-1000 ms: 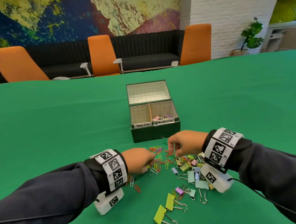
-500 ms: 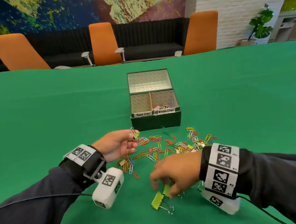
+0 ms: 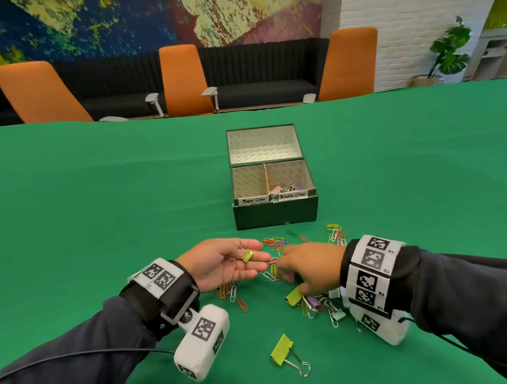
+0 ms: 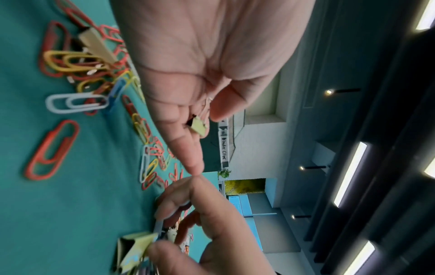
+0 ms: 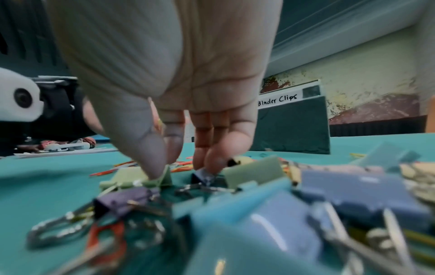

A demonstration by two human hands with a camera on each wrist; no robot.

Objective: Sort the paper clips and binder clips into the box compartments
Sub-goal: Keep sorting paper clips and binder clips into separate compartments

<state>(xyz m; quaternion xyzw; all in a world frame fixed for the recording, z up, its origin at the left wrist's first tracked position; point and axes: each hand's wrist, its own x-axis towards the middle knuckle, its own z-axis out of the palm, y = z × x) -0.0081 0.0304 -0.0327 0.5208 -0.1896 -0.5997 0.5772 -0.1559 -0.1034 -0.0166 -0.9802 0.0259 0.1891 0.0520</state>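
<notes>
Pinching a small green binder clip (image 3: 247, 256), left hand (image 3: 221, 263) palm-up; right hand (image 3: 313, 265) gripping a larger clip (image 3: 293, 296) on table (image 3: 98, 201).

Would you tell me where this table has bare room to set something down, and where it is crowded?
Bare table lies left and right of the box, to the far edge. Crowded: paper clips strew the strip from the box to the left hand, which pinches a small binder clip; a binder clip pile lies by the right hand.

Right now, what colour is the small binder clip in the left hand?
The small binder clip: lime green, silver handles. Head view shows it best.
</notes>
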